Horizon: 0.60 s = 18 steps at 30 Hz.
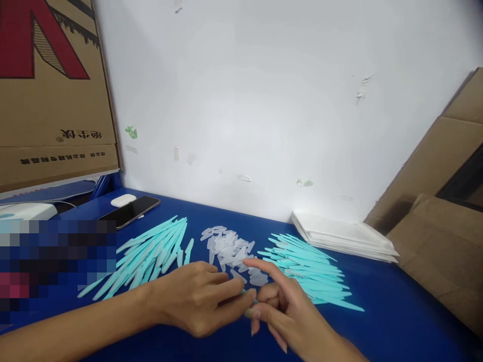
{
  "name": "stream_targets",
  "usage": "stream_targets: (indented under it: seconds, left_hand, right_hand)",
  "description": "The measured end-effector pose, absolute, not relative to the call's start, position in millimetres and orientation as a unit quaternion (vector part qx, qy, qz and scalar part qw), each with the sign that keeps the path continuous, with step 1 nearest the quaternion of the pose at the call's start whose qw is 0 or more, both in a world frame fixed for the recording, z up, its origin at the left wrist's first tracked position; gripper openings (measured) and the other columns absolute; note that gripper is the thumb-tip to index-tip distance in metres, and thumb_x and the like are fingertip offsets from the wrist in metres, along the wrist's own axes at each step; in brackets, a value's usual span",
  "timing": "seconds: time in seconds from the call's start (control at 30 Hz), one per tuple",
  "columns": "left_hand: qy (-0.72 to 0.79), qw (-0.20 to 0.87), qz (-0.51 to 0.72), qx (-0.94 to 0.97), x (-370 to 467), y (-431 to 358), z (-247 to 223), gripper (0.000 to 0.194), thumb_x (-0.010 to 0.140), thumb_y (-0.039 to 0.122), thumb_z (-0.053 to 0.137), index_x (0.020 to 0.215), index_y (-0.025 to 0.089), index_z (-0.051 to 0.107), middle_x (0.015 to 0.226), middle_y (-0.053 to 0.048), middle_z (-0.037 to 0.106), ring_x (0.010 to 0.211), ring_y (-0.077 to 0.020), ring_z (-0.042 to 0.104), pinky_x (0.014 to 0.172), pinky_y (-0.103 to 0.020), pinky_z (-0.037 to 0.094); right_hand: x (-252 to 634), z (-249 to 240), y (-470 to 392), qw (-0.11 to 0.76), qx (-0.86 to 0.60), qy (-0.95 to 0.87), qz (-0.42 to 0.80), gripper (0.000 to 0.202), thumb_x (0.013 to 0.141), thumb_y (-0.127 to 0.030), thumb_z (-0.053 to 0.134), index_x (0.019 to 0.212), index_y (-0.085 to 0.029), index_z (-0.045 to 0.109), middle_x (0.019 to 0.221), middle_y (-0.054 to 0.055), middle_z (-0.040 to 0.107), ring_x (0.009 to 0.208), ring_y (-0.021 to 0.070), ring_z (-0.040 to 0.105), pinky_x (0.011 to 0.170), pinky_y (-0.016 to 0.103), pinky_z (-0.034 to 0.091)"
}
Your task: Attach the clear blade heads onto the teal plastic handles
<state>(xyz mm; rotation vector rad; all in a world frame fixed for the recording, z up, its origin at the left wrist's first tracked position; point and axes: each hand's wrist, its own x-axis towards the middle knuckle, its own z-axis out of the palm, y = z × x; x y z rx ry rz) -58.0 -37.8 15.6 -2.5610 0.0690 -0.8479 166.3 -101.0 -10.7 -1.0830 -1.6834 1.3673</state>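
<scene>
The left hand (pixel 204 301) and right hand (pixel 298 314) pinch a mostly hidden green stick (pixel 256 301), maybe to keep it steady. Green sticks (pixel 315 271) sit at 2 and 10 o'clock, clear bits (pixel 231 251) at 12, likely for easy reach.

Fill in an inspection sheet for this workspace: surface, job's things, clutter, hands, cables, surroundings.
Surface: blue tabletop; left part pixelated.
Job's things: left teal pile, right teal pile, pale translucent pile between them.
Clutter: phone and white case beyond the left teal pile; stacked white sheets behind the right teal pile.
Hands: left hand and right hand meet, fingers on a mostly hidden teal piece.
Cables: thin cord beside white device, far left.
Surroundings: scuffed white wall; printed cardboard left, brown cardboard right.
</scene>
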Motion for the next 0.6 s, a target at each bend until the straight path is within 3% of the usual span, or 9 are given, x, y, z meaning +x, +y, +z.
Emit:
stream_targets:
  seconds: [0.17, 0.27, 0.4, 0.5, 0.6]
  left_hand:
    - [0.035, 0.278, -0.281, -0.918, -60.3, -36.1, 19.8, 0.017, 0.095, 0.017, 0.055, 0.105, 0.009, 0.067, 0.072, -0.001, 0.058, 0.047, -0.0101, 0.047, 0.035, -0.027, 0.034]
    - [0.012, 0.301, -0.283, -0.911, -66.5, -27.5, 27.5, 0.017, 0.096, 0.012, 0.05, 0.105, 0.012, 0.064, 0.075, -0.002, 0.062, 0.05, -0.0113, 0.051, 0.039, -0.027, 0.038]
    - [-0.026, 0.319, -0.277, -0.906, -78.5, -6.2, 32.6, 0.022, 0.096, 0.007, 0.041, 0.109, 0.013, 0.058, 0.07, 0.0, 0.062, 0.054, -0.0126, 0.055, 0.044, -0.026, 0.041]
    - [-0.083, 0.332, -0.273, -0.899, -87.4, 9.2, 31.4, 0.027, 0.093, 0.004, 0.04, 0.112, 0.013, 0.055, 0.07, 0.001, 0.063, 0.053, -0.0124, 0.054, 0.045, -0.025, 0.04]
    - [-0.111, 0.338, -0.283, -0.891, -94.7, 17.7, 31.9, 0.037, 0.095, 0.006, 0.04, 0.13, 0.009, 0.049, 0.064, 0.005, 0.061, 0.046, -0.0115, 0.049, 0.042, -0.025, 0.035]
  right_hand:
    - [169.2, -2.2, -104.5, 0.291, -0.436, -0.681, 0.512, 0.065, 0.098, -0.045, 0.061, 0.154, -0.031, 0.032, 0.083, 0.0, 0.074, 0.044, 0.0067, 0.051, 0.046, 0.017, 0.045]
    - [173.6, 0.0, -103.0, 0.295, -0.45, -0.729, 0.424, 0.052, 0.102, -0.048, 0.053, 0.149, -0.029, 0.042, 0.083, 0.0, 0.074, 0.051, 0.0089, 0.055, 0.056, 0.022, 0.049]
    - [181.4, 1.4, -94.9, 0.349, -0.499, -0.728, 0.314, 0.041, 0.103, -0.053, 0.048, 0.13, -0.025, 0.062, 0.074, -0.001, 0.071, 0.046, 0.0097, 0.053, 0.047, 0.022, 0.042]
    - [188.7, 3.6, -88.8, 0.42, -0.536, -0.681, 0.27, 0.044, 0.102, -0.056, 0.048, 0.132, -0.026, 0.06, 0.077, -0.001, 0.069, 0.047, 0.0103, 0.052, 0.046, 0.022, 0.042]
    - [195.1, 5.9, -85.8, 0.456, -0.554, -0.656, 0.235, 0.046, 0.101, -0.056, 0.048, 0.138, -0.029, 0.053, 0.079, -0.001, 0.068, 0.048, 0.0116, 0.05, 0.043, 0.023, 0.041]
